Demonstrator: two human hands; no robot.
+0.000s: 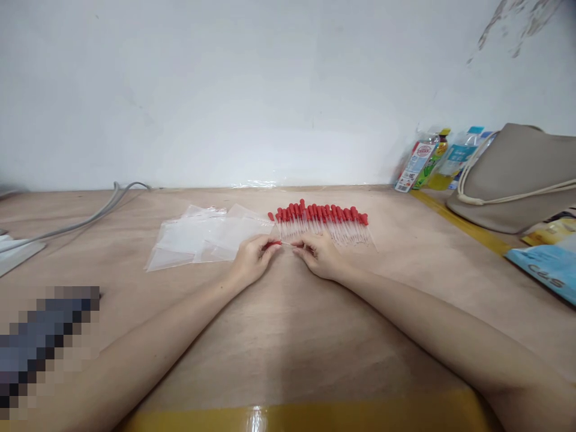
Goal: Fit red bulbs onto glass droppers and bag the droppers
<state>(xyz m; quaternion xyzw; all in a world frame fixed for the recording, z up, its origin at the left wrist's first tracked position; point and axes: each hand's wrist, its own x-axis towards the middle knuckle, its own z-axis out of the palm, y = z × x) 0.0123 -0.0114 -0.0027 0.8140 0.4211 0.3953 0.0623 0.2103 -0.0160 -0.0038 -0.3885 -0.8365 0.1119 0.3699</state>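
A dropper with a red bulb [275,243] and a thin clear tube is held level between my two hands. My left hand [252,259] is closed on the bulb end. The fingertips of my right hand [320,255] pinch the tube's thin end. Just beyond my hands lies a row of several more droppers [335,212], red bulbs away from me and clear tips towards me. Overlapping clear plastic bags [191,237] lie flat beyond and to the left of my left hand.
Grey cables [103,210] run over the wooden table [252,348] at the left, with a blurred-out dark item [40,336] nearer me. Bottles [450,162], a grey-brown drawstring bag [517,174] and a blue packet [544,270] stand or lie at the right. A white wall [225,96] closes the back.
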